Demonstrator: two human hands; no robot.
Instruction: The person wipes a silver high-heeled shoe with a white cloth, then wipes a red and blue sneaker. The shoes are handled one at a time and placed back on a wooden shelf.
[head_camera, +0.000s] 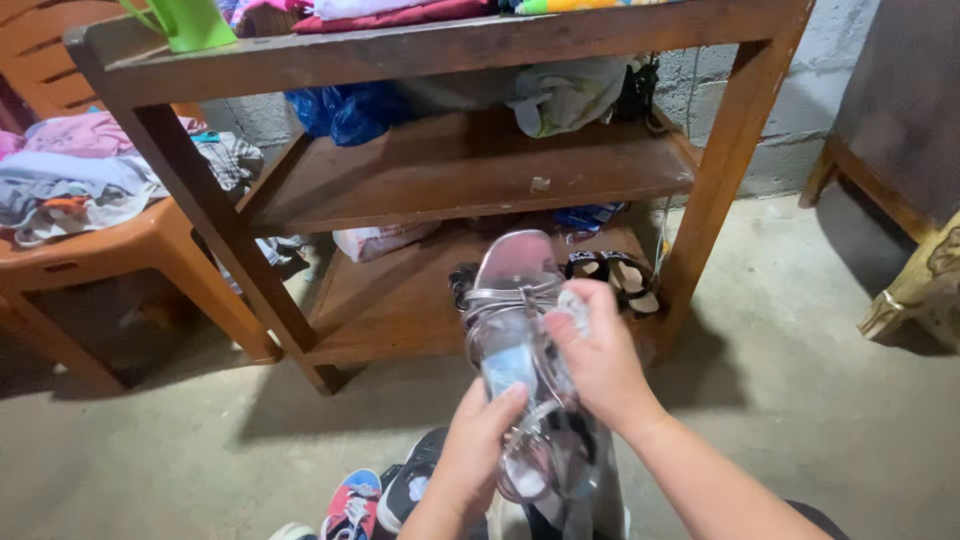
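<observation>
I hold a shiny silver strappy sandal (510, 300) in front of me, its toe pointing up toward a wooden shelf unit (470, 170). My left hand (478, 440) grips the sandal near its heel from below, thumb resting on the insole. My right hand (597, 355) presses a small crumpled pale cloth or tissue (573, 308) against the sandal's right edge by the straps. A second silver sandal part may lie behind the heel, but it is hidden.
Dark sandals (612, 272) sit on the bottom shelf. Blue bag (345, 108) and clothes lie on the middle shelf. An orange plastic chair (110, 250) piled with clothes stands left. Colourful sneakers (385, 495) rest on the concrete floor below my hands. Wooden furniture (900, 130) stands right.
</observation>
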